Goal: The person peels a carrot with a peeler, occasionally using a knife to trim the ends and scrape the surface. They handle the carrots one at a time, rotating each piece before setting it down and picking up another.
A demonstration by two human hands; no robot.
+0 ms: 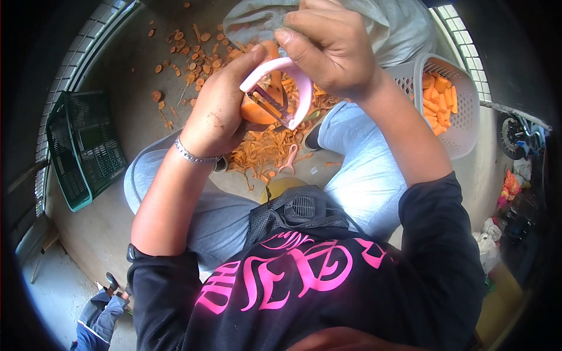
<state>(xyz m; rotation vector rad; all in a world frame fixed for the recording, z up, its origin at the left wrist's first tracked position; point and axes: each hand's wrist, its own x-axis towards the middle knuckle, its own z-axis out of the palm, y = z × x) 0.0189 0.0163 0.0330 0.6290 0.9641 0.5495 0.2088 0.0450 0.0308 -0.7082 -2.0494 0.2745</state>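
Observation:
A thick orange carrot (256,110) is held up in front of me, with my left hand (216,108) closed around it. My right hand (336,52) grips a pink peeler (303,88), its fingers curled and its handle mostly hidden by them. The peeler's metal blade lies over the carrot's side; whether it touches cannot be made out. Under both hands, a heap of carrot peelings (257,153) covers the floor between my feet. A second pink peeler (290,158) rests at the near edge of that heap.
At right stands a pale perforated basket (465,111) containing cut carrot pieces (436,105). Carrot slices (202,69) are scattered ahead on the floor, near a greyish sack (404,29). A green crate (88,146) is at left. Another person's legs (99,319) show lower left.

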